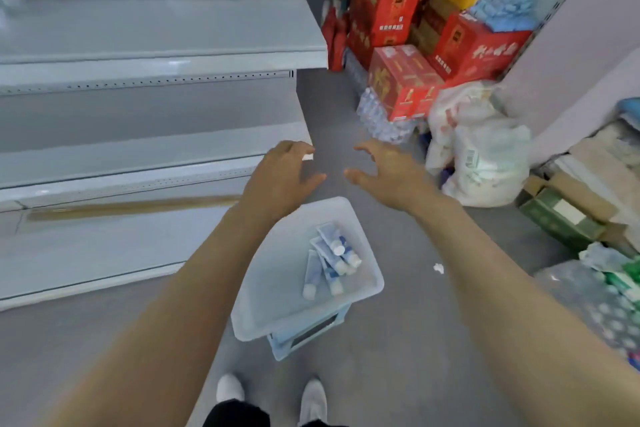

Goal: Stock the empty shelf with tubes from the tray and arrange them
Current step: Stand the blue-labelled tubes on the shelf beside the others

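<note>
Shelves: the grey metal shelf unit (156,149) fills your left side.
Tray: the translucent white plastic tray (270,305) rests on a pale blue plastic stand (304,336), near your feet and right of the shelves.
Left hand: your left hand (280,173) hovers over the tray's far edge, fingers loosely curved, holding nothing.
Right hand: your right hand (388,170) hovers near it, thumb and fingers spread, holding nothing.
Tubes: the white-and-blue tubes (332,260) lie heaped in the tray's right half.

A clear plastic tray (263,302) sits at the lower centre of the frame, turned askew to the picture's edges. It holds a small loose heap of white-and-blue tubes (330,258) with white caps, lying flat and overlapping near its right wall. The pale grey metal shelf (138,28) fills the left of the frame, its stepped boards bare before a perforated back.
</note>
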